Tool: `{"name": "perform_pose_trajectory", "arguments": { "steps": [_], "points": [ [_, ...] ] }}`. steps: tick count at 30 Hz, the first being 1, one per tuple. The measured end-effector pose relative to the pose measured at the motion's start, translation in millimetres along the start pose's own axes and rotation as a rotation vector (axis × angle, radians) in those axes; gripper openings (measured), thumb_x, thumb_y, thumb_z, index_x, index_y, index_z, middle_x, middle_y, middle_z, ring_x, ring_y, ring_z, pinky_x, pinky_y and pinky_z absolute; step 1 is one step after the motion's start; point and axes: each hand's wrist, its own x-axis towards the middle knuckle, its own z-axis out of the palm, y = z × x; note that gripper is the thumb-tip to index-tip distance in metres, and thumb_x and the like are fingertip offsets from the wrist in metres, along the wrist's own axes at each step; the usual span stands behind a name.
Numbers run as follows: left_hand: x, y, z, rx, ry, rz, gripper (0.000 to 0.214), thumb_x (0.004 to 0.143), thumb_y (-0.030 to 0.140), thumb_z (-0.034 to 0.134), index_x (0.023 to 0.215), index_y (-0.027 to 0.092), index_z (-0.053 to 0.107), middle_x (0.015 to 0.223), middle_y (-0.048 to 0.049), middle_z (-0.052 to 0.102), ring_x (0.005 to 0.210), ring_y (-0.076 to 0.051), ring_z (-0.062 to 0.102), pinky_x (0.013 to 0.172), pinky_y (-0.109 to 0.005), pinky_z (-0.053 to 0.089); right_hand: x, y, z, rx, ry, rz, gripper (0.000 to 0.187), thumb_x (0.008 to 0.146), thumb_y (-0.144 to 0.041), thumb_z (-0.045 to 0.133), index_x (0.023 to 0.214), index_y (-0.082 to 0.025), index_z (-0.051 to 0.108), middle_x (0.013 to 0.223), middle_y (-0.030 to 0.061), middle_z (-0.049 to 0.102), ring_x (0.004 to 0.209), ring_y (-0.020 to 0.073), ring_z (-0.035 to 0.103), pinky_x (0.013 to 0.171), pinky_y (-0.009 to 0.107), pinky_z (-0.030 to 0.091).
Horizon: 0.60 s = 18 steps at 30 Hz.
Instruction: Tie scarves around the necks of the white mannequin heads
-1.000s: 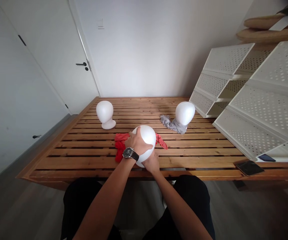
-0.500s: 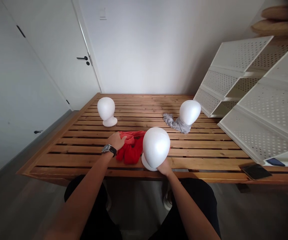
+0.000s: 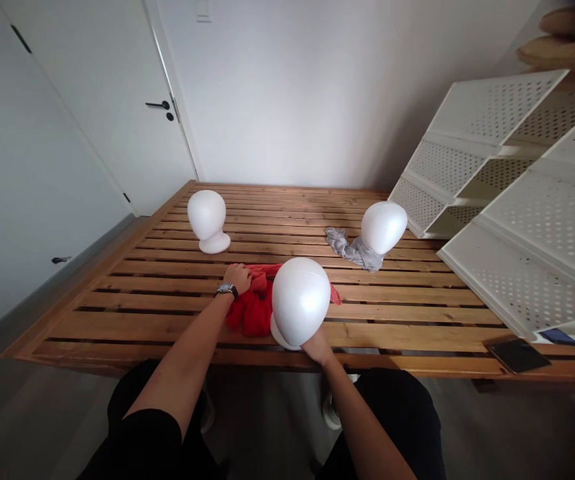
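A white foam mannequin head (image 3: 301,300) stands near the front edge of the wooden slatted table (image 3: 167,320). My right hand (image 3: 316,345) grips its base from the front, mostly hidden behind it. A crumpled red cloth (image 3: 253,308) lies just left of and behind the head. My left hand (image 3: 238,277), with a watch on the wrist, rests on the cloth's upper left edge with fingers closed on the fabric.
Another white foam head (image 3: 208,220) stands at the back left. A third one (image 3: 383,228) sits at the back right on a grey cloth (image 3: 348,247). White perforated shelving (image 3: 517,200) leans along the right. A dark phone (image 3: 518,355) lies at the front right edge.
My left hand left the top of the near foam head and moved left onto the red cloth. The head now stands more upright, and the view has shifted slightly.
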Motion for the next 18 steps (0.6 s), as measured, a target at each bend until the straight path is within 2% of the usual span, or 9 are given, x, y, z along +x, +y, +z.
{"name": "perform_pose_trajectory", "arguments": {
  "steps": [4,7,9,12,15,18],
  "points": [
    [17.1,7.0,-13.3,-0.136,0.127,-0.101,0.024,0.097,0.03,0.055,0.11,0.018,0.071,0.117,-0.0181,0.073,0.118,-0.033,0.066,0.106,-0.044,0.047,-1.3,1.4,1.3,-0.015,-0.019,0.005,0.037,0.08,-0.031,0.069,0.116,-0.022,0.07,0.129,0.0099,0.073,0.123,0.0335,0.064,0.115,0.046,0.046],
    [35.1,12.7,-47.1,-0.251,0.312,-0.23,0.03,0.105,0.03,0.041,0.122,0.016,0.061,0.115,-0.0186,0.073,0.108,-0.031,0.07,0.095,-0.041,0.051,-1.9,2.3,1.9,-0.039,-0.012,0.033,0.042,0.079,-0.034,0.072,0.119,-0.022,0.071,0.127,0.012,0.073,0.124,0.0351,0.063,0.117,0.052,0.045],
    [46.8,13.7,-83.5,-0.31,0.448,-0.275,0.033,0.109,0.031,0.031,0.125,0.015,0.055,0.117,-0.0189,0.071,0.107,-0.029,0.07,0.094,-0.042,0.052,-1.6,2.7,1.6,-0.05,-0.017,0.045,0.045,0.079,-0.038,0.072,0.121,-0.023,0.071,0.127,0.0128,0.073,0.124,0.0356,0.063,0.118,0.055,0.044],
    [58.6,10.0,-153.4,-0.366,0.627,-0.241,0.033,0.111,0.031,0.023,0.119,0.017,0.052,0.116,-0.0157,0.068,0.108,-0.027,0.067,0.099,-0.042,0.051,0.9,-0.2,1.2,-0.056,-0.022,0.044,0.047,0.08,-0.042,0.073,0.124,-0.023,0.072,0.129,0.0132,0.072,0.125,0.0363,0.062,0.118,0.058,0.043],
    [58.1,4.4,-229.4,-0.416,0.821,-0.106,0.025,0.109,0.038,0.036,0.106,0.02,0.053,0.109,-0.011,0.067,0.109,-0.025,0.065,0.106,-0.043,0.05,5.1,-8.0,2.6,-0.047,-0.044,0.032,0.045,0.08,-0.043,0.074,0.12,-0.024,0.074,0.13,0.0127,0.072,0.125,0.0365,0.062,0.116,0.058,0.045],
    [41.0,3.9,-300.0,-0.414,0.873,-0.007,0.032,0.106,0.05,0.048,0.103,0.018,0.054,0.097,-0.0064,0.065,0.098,-0.022,0.066,0.101,-0.042,0.053,6.6,-15.9,1.8,-0.067,-0.012,0.019,0.058,0.074,-0.048,0.081,0.126,-0.024,0.071,0.141,0.0138,0.065,0.137,0.0383,0.054,0.118,0.059,0.041]
  ]
}}
